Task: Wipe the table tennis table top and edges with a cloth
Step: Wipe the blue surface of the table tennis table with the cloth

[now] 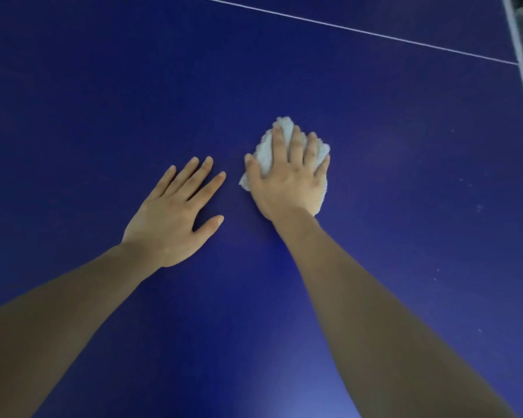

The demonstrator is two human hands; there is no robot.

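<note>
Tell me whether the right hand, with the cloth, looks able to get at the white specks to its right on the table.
Probably yes. The right hand presses the cloth flat, and bare table lies between it and the specks; nothing stands in the way. The left hand rests apart.
</note>
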